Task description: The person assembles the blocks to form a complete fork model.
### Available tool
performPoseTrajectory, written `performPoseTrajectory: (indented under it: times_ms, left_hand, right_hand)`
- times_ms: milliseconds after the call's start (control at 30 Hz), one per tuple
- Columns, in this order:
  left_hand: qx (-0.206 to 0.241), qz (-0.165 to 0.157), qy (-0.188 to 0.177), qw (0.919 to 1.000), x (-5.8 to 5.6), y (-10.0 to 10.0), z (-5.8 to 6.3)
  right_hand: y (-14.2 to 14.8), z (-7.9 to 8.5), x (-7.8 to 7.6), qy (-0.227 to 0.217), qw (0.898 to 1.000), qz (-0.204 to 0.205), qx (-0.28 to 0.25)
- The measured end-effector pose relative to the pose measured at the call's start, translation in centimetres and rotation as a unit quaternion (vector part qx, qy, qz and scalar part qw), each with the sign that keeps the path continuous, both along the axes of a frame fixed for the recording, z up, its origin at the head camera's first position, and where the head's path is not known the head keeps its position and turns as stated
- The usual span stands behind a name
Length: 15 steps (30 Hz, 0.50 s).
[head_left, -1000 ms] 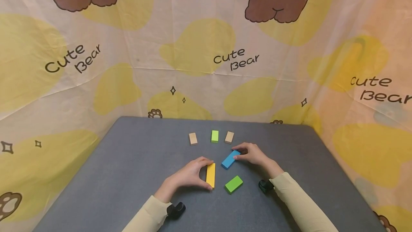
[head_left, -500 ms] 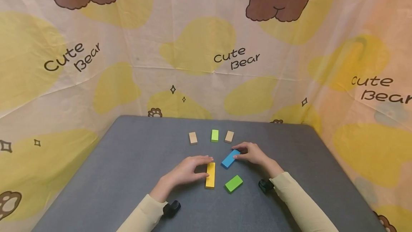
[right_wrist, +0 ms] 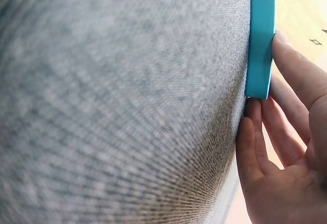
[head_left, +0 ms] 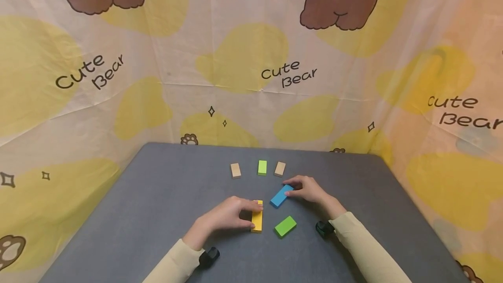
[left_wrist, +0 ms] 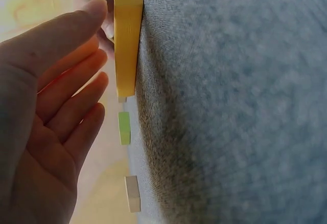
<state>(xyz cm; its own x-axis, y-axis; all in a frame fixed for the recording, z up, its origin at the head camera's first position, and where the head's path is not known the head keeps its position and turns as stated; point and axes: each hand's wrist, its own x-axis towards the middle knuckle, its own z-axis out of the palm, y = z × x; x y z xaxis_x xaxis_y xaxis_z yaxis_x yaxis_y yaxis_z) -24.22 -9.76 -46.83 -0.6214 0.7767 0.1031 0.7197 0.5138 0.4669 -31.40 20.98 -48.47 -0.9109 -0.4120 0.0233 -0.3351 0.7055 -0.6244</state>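
A yellow block [head_left: 256, 221] lies lengthwise on the grey cloth near the middle. Over it hovers my left hand [head_left: 225, 215], thumb and fingers extended; contact is uncertain from the head view. In the left wrist view the fingers [left_wrist: 82, 106] are straight beside the upper face of the yellow block [left_wrist: 126, 45]. My right hand [head_left: 310, 189] rests at the far right end of a tilted blue block [head_left: 280, 198]. Its thumb touches the top of the blue block [right_wrist: 261, 40] in the right wrist view, while the other fingers lie loosely by its end.
Nearer the body lies a green block [head_left: 285, 226]. Farther back stand a tan block [head_left: 235, 170], a light green block [head_left: 262, 167] and another tan block [head_left: 280, 169] in a row. Bear-print fabric [head_left: 243, 60] hangs behind the grey table [head_left: 177, 174].
My left hand has let go of the yellow block's two ends, and its thumb and fingers have drawn closer together above the block. The right hand and the blue block stay put.
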Motion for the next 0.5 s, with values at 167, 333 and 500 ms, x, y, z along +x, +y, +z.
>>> performPoseTrajectory:
  times_ms: [167, 333, 500]
  left_hand:
    - [0.0, 0.006, -0.009, 0.9999, -0.01, -0.02, -0.25]
    - [-0.005, 0.011, -0.02, 0.9997, 0.05, -0.02, -0.28]
    - [-0.005, 0.016, -0.028, 0.9995, -0.11, 0.02, -0.3]
  right_hand:
    - [0.02, 0.0, 0.06, -0.003, 1.0, 0.0, -0.006]
    - [0.05, 0.01, 0.14, -0.003, 1.0, 0.005, -0.007]
    - [0.03, 0.01, 0.13, -0.003, 1.0, 0.004, -0.011]
